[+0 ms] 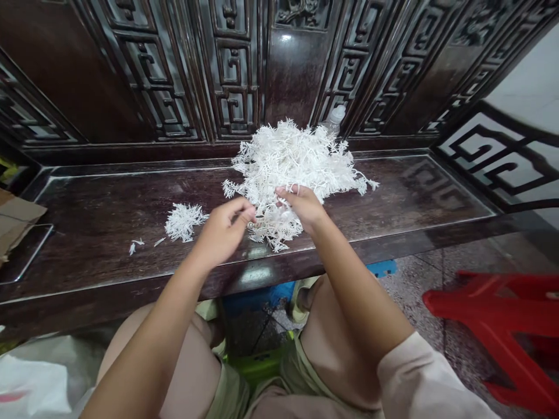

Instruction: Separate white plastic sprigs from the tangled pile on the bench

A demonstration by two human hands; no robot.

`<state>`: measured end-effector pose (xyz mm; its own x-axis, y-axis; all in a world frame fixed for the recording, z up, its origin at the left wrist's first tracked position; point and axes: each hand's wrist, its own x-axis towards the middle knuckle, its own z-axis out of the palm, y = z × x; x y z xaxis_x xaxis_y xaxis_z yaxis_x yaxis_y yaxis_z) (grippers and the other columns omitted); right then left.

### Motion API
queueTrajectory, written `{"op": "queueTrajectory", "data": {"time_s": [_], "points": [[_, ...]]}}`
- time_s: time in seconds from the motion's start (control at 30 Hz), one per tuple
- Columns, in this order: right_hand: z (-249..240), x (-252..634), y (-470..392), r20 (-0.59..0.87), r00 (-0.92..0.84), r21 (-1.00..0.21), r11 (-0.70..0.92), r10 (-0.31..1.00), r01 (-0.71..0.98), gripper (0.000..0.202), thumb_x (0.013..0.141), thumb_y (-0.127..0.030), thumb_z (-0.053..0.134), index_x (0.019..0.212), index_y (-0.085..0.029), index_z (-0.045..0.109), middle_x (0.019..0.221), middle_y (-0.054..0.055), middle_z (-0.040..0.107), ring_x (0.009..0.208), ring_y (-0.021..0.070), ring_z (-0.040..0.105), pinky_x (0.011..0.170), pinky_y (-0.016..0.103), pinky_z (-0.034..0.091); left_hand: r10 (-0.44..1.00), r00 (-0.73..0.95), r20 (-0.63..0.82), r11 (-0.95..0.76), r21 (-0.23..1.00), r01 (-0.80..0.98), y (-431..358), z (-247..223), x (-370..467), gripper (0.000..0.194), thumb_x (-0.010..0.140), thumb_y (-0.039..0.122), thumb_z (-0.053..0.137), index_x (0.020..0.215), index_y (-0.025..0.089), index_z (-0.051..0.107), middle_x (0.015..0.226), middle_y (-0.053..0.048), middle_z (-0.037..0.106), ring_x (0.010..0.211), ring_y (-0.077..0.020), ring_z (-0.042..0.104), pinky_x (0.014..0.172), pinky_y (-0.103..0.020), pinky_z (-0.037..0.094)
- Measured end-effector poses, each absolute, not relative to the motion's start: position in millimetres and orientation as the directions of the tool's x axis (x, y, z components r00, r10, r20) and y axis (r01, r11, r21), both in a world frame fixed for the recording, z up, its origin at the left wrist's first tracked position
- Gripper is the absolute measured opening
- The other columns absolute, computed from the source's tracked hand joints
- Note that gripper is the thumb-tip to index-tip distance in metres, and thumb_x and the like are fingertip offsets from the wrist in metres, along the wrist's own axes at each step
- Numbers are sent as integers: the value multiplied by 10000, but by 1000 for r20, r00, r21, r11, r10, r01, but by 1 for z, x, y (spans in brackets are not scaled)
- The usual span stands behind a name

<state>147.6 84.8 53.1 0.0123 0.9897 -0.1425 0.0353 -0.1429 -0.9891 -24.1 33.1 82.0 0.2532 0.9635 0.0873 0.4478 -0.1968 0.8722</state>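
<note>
A large heap of white artificial plant sprigs (292, 157) lies on the dark wooden bench (379, 215). At its front edge my right hand (303, 205) is closed, with a thin white stem between thumb and fingers. My left hand (229, 227) is just to the left, thumb and fingertips pinched together near the same sprigs; what lies in that pinch is too small to make out. Left of this hand sits a small pile of white sprig tips (183, 222). A few loose white bits (133, 247) are scattered farther left.
Behind the heap stands a clear bottle with a white cap (337, 116), against the carved wooden backrest (297, 75). Cardboard (20, 218) and a metal wire frame (39, 250) occupy the bench's left end. On the floor at right is a red plastic stool (502, 326).
</note>
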Motion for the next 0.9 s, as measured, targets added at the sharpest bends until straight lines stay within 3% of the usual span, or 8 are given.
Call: {"op": "queueTrajectory", "data": {"time_s": [0.1,0.17,0.3,0.43,0.53,0.9], "points": [[58,142,75,-226,-114,-974,-221,967,53,259,646,-415,638,668,-174,547,687,10,583,656,115,494,683,288,373,999,16,-51,43,943,331,45,68,-31,151,785,281,436,826,176,537,732,-14,569,698,-134,528,711,-274,408],[58,135,67,-239,-188,-970,-224,953,97,270,654,-438,625,652,-176,559,668,10,581,651,115,482,679,286,364,992,-57,-108,119,965,233,50,60,-34,168,765,251,436,845,167,557,674,-2,521,644,-122,502,669,-258,405],[58,131,61,-215,-254,-975,-195,943,102,265,678,-441,599,636,-181,570,692,12,593,688,119,493,690,276,356,982,27,-188,172,940,294,49,58,-33,230,758,276,415,799,175,617,547,18,427,562,-124,428,597,-255,361],[59,133,63,-223,-239,-975,-216,945,53,242,644,-404,640,625,-173,570,702,12,597,710,121,510,709,273,365,960,220,-175,73,910,409,44,62,-27,286,747,422,463,758,182,619,629,5,525,633,-138,466,621,-257,351],[58,133,64,-241,-228,-970,-237,943,45,242,636,-396,645,631,-170,560,642,-2,565,657,116,498,679,274,371,942,295,-160,-1,878,479,42,62,-23,276,737,440,491,759,187,598,612,17,520,594,-129,448,574,-242,323],[51,126,65,-168,-66,-984,-172,984,-50,235,596,-353,655,599,-164,517,591,-32,506,597,97,452,647,260,360,963,238,126,-242,793,560,40,56,-10,234,789,265,455,615,159,569,632,6,507,641,-126,456,613,-248,318]]}}
